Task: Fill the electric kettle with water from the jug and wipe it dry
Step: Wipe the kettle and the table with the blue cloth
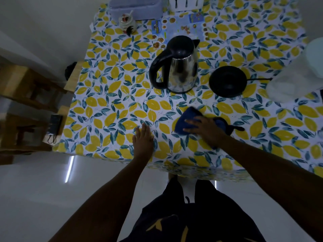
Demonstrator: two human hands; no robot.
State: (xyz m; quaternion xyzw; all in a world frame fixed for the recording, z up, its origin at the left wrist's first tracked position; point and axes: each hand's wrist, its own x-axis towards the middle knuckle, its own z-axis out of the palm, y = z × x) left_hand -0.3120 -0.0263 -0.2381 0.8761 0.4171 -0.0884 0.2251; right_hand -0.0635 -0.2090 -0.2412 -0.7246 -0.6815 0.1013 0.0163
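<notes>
My left hand [142, 138] lies flat on the table [108, 109] near its front edge, fingers together, holding nothing. My right hand [204, 127] presses spread fingers onto the blue cloth [187, 117], just beside the left. The kettle [176, 65] stands upright mid-table, lid shut, off its base [227, 81], which sits just right of it. The jug [300, 72] stands at the right edge.

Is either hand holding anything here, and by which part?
The right hand lies on top of the blue cloth, fingers spread; a true grip cannot be told. The left hand rests flat on the tablecloth, empty.
</notes>
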